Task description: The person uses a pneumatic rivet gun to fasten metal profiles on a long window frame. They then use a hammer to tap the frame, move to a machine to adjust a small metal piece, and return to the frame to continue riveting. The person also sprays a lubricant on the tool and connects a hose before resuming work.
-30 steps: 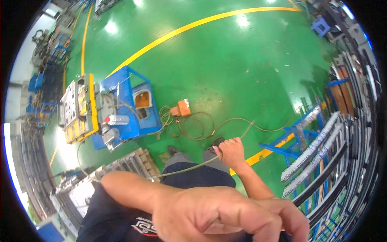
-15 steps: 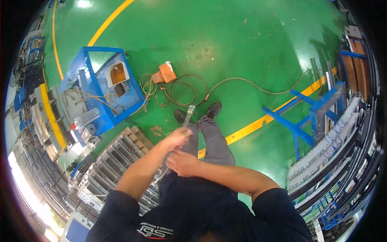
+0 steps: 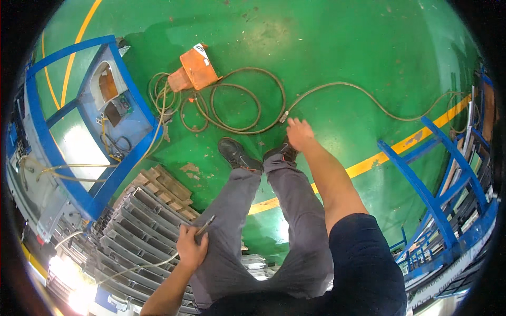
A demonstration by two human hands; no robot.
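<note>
My left hand (image 3: 191, 247) is closed around the end of a thin pale hose (image 3: 163, 262), with a slim metal fitting (image 3: 206, 224) sticking out past the thumb. It is over my left thigh, and the hose trails off to the lower left. My right hand (image 3: 299, 132) reaches down in front of my right shoe, its fingers stretched out. Just off the fingertips, a metal coupling (image 3: 284, 117) joins two lengths of a tan hose (image 3: 363, 94) on the green floor. Contact between fingers and coupling cannot be made out.
An orange box-shaped foot pedal (image 3: 197, 68) lies beside coiled hose ahead of my shoes. At left stand a blue metal frame (image 3: 97, 203) and a wooden pallet (image 3: 166, 189) near stacked grey metal profiles (image 3: 142, 226). A blue rack (image 3: 421, 184) stands at right.
My hands have parted: the left drew back to my thigh with the hose end, while the right reached down to the floor. I have bent lower, and the foot pedal and coiled hose appear larger.
</note>
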